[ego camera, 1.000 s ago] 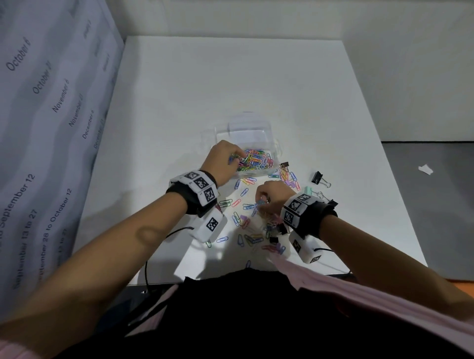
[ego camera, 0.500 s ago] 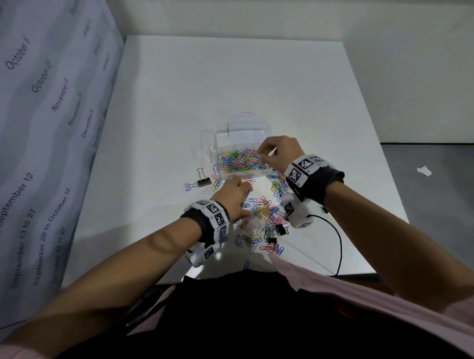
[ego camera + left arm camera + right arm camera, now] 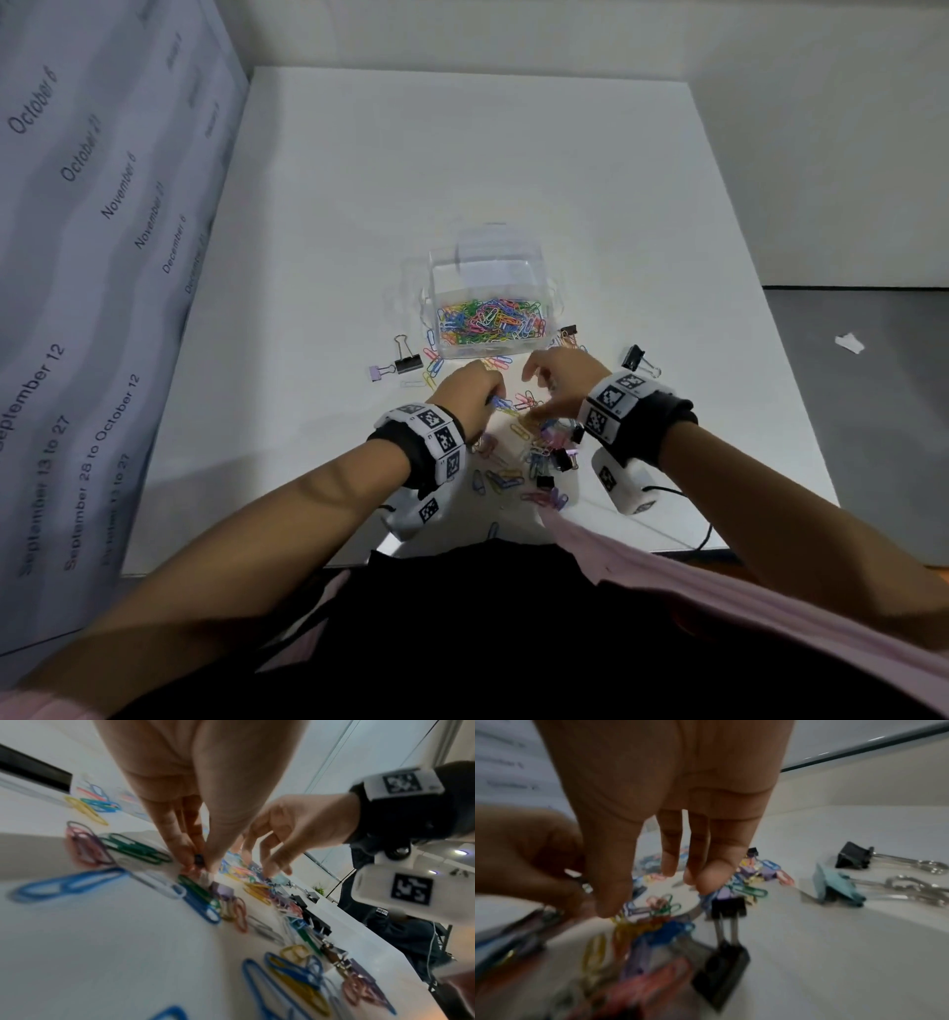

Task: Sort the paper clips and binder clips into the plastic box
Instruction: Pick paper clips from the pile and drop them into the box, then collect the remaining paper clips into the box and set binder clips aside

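Head view: both hands work the loose paper clips at lower centre, the plastic box just above them. The left hand pinches a clip. The right hand, fingers relaxed, holds nothing.

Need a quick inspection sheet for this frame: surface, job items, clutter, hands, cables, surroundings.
Surface: white table, far half bare.
Job's things: clear plastic box holds coloured paper clips only; loose paper clips lie scattered between the box and the person; binder clips on the table: black and purple ones left of the box, a black one to its right, more in the pile.
Clutter: nothing seen.
Hands: left hand pinches paper clips in the pile; right hand reaches into the pile with fingers extended, grip unclear.
Cables: black cable at the near right table edge.
Surroundings: calendar-print sheet on the left; paper scrap on the grey floor.
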`<action>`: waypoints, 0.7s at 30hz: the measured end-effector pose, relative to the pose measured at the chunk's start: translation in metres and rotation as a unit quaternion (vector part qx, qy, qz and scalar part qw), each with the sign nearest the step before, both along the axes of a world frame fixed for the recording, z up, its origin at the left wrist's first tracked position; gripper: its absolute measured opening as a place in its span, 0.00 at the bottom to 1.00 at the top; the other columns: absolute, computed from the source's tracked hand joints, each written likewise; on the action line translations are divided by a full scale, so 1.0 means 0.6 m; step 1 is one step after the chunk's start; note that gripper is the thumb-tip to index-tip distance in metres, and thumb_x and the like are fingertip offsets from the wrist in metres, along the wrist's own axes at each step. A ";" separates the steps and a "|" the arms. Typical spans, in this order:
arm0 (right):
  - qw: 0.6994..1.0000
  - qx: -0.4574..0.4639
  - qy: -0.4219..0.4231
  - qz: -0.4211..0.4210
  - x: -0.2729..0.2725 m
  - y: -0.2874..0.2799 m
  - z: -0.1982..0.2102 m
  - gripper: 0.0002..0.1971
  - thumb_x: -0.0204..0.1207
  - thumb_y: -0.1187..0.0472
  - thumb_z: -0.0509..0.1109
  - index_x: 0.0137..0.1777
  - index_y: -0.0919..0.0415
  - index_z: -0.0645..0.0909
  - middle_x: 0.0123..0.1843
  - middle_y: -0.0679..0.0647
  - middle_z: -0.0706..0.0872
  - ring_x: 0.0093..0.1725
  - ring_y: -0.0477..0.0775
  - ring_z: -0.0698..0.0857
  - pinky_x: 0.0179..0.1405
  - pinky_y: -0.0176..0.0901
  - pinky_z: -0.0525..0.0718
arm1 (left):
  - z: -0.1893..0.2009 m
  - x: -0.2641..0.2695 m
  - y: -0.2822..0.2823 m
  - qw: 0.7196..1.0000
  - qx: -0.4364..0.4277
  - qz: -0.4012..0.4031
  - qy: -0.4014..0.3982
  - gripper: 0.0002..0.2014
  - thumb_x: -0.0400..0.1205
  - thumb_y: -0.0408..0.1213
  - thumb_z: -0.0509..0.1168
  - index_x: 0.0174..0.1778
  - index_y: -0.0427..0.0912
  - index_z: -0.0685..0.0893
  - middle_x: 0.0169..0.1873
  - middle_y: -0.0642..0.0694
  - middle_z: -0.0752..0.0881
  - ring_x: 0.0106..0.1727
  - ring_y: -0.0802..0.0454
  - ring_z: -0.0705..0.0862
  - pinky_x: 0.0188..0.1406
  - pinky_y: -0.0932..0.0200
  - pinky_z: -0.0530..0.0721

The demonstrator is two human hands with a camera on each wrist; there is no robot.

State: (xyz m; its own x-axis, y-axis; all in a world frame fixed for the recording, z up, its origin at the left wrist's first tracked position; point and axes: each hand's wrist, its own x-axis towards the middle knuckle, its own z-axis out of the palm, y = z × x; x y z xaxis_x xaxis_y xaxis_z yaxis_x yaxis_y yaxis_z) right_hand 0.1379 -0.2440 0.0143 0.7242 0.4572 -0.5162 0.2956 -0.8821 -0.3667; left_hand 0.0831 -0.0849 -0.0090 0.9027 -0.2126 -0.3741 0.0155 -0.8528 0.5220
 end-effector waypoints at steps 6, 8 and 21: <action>0.999 -0.012 0.019 0.026 -0.024 0.017 -0.013 0.20 0.68 0.56 0.76 0.58 0.60 0.78 0.45 0.51 0.74 0.46 0.51 0.73 0.41 0.40 0.69 | 0.004 -0.001 0.020 1.000 -0.009 0.018 0.009 0.10 0.78 0.27 0.64 0.54 0.34 0.83 0.52 0.36 0.86 0.54 0.40 0.83 0.52 0.56 0.78; 0.999 -0.006 0.031 0.015 -0.027 0.023 -0.007 0.12 0.70 0.62 0.73 0.53 0.62 0.82 0.42 0.52 0.78 0.46 0.50 0.75 0.37 0.39 0.70 | 0.005 -0.002 0.028 0.999 -0.020 0.034 0.017 0.09 0.78 0.27 0.65 0.52 0.34 0.84 0.49 0.37 0.87 0.52 0.41 0.84 0.50 0.57 0.78; 0.992 0.095 -0.066 -0.054 0.041 0.042 0.066 0.11 0.73 0.72 0.62 0.43 0.66 0.88 0.40 0.53 0.88 0.34 0.48 0.83 0.36 0.34 0.84 | 0.055 0.048 0.058 0.973 -0.162 0.158 -0.049 0.07 0.76 0.24 0.64 0.45 0.41 0.82 0.33 0.50 0.80 0.34 0.53 0.78 0.36 0.67 0.76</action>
